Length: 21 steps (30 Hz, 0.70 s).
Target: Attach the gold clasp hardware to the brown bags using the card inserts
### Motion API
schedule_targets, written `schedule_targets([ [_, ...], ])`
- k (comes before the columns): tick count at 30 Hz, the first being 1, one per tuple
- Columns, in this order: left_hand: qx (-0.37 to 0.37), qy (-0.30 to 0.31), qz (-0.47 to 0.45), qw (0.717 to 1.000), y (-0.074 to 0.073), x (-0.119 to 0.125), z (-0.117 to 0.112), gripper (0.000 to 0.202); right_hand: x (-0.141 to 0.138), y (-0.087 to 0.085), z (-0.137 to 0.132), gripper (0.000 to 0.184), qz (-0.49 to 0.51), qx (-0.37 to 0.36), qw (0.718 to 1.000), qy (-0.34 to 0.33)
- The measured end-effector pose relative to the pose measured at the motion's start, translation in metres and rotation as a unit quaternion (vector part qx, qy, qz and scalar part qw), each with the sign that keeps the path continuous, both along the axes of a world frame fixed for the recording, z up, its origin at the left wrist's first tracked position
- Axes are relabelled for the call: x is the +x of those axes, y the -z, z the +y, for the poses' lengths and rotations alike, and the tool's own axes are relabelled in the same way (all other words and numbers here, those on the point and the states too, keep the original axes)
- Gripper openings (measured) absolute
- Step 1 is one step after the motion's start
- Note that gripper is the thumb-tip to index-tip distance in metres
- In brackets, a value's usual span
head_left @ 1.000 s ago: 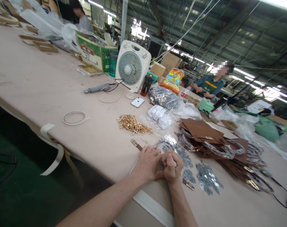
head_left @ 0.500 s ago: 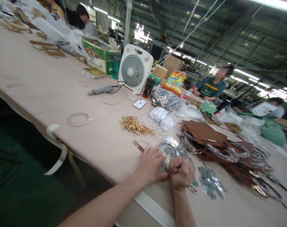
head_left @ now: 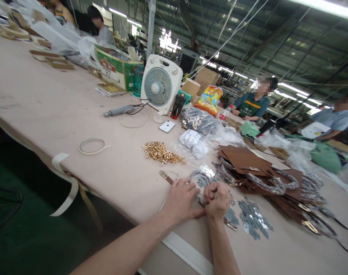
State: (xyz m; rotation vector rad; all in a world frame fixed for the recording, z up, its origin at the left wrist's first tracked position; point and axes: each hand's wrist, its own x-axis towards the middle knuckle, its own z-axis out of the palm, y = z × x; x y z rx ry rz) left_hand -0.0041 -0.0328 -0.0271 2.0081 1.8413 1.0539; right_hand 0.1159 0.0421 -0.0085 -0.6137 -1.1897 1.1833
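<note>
The brown strap (head_left: pixel 166 177) lies on the table (head_left: pixel 119 168) near its front edge. My left hand (head_left: pixel 181 199) rests open on it; my right hand (head_left: pixel 219 199) is a closed fist, its content hidden. Best, I think: pin the strap firmly, press straight down.

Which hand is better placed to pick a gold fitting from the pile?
Likely the left hand: it rests open, nearer the gold fittings; the right hand is fisted, farther away.

Strip-lit factory hall, long worktable (head_left: pixel 47 107)
</note>
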Motion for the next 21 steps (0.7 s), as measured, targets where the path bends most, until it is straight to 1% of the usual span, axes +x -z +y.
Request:
schedule_targets([
  [3,0.003,-0.001,0.004,1.0,0.002,-0.002,-0.004,0.065,0.007,-0.005,0.001,0.037,0.063,-0.026,0.998,-0.004],
  [6,-0.002,0.002,0.011,1.0,0.002,-0.003,-0.006,0.07,0.011,-0.012,-0.001,0.035,0.075,-0.03,0.997,-0.002],
  [9,-0.007,0.008,0.014,1.0,0.0,-0.003,-0.006,0.068,0.008,-0.013,-0.003,0.036,0.054,-0.03,0.998,-0.018],
  [13,-0.003,0.01,0.01,1.0,-0.001,-0.003,-0.006,0.057,-0.001,-0.007,-0.006,0.037,-0.014,-0.033,0.999,-0.025],
  [16,-0.001,0.009,0.004,1.0,0.0,-0.003,-0.006,0.054,-0.003,-0.012,-0.008,0.038,-0.042,-0.038,0.998,-0.021],
  [18,-0.001,0.011,0.003,1.0,0.001,-0.004,-0.006,0.057,-0.003,-0.019,-0.011,0.039,-0.036,-0.022,0.999,-0.018],
  [21,0.0,0.016,0.005,1.0,0.002,-0.004,-0.006,0.064,-0.003,-0.026,-0.015,0.039,-0.005,0.035,0.999,-0.001],
])
